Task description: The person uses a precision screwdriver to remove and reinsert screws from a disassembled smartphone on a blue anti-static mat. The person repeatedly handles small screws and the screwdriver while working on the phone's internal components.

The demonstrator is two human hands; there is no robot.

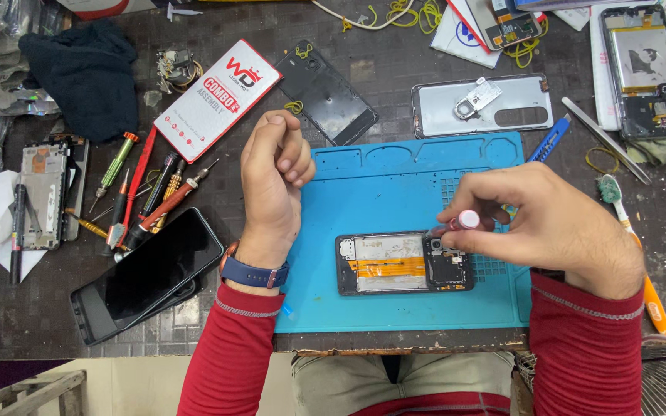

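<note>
At the far left of the dark worktop (395,69) a dark cloth (86,77) lies bunched, and nearer, a stripped phone frame (44,192) rests beside white paper. Just right of it a row of screwdrivers (152,200) with red, green and black handles lies fanned out, and near them a black phone (144,273) sits screen up, tilted. A red-and-white box (217,100) lies farther back.

The left hand (271,185) hovers at the left edge of the blue mat (325,300), its fingers curled loosely inward and holding nothing; a blue watch band wraps the wrist above a red sleeve. A black back cover (325,92) lies on the worktop just beyond this hand.

On the middle of the mat lies the opened phone (402,263), lengthwise, its orange flex strip and metal shield showing. The right hand (549,223) is over the phone's right end, its fingers pinched closed around a small screwdriver (460,223) with a pink-and-white cap, whose tip points down at the circuit-board end of the phone; whether the tip touches is hard to tell.

Beyond the mat a silver back cover (479,104) lies flat, with tweezers (603,139) to its right and another opened phone (645,69) at the far right corner. A toothbrush (630,246) with an orange handle lies right of the mat.
</note>
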